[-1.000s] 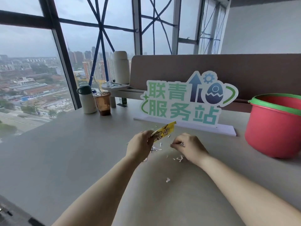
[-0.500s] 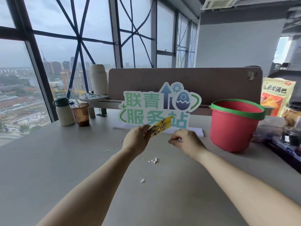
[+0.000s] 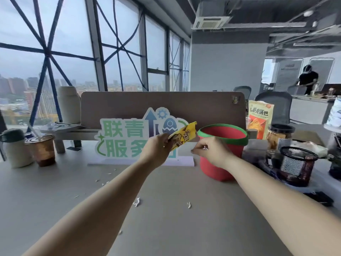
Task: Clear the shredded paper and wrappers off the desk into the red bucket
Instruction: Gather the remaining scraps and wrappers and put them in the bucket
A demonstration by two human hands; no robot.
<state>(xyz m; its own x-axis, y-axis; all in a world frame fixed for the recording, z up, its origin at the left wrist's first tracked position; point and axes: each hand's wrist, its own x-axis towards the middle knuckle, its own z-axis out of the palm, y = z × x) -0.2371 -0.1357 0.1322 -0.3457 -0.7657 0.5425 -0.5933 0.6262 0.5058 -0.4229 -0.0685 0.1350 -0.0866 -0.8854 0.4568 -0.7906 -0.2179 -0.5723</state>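
Wrapper point(image 3: 182, 135), yellow, pinched in left hand point(image 3: 156, 150); right hand point(image 3: 212, 152) pinches white shreds point(image 3: 204, 148) before red bucket point(image 3: 210, 173), right of centre; scraps point(image 3: 136, 201) dot bench point(image 3: 166, 228).

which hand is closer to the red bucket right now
Right. The right hand, pinching paper shreds, is in front of the red bucket, against its wall just below the rim. The left hand, gripping the yellow wrapper, is further left, before the sign.

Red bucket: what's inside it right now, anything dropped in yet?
Only the upper inner wall of the red bucket shows, bare red under its green rim. The bottom is hidden by the near wall, so contents cannot be told.
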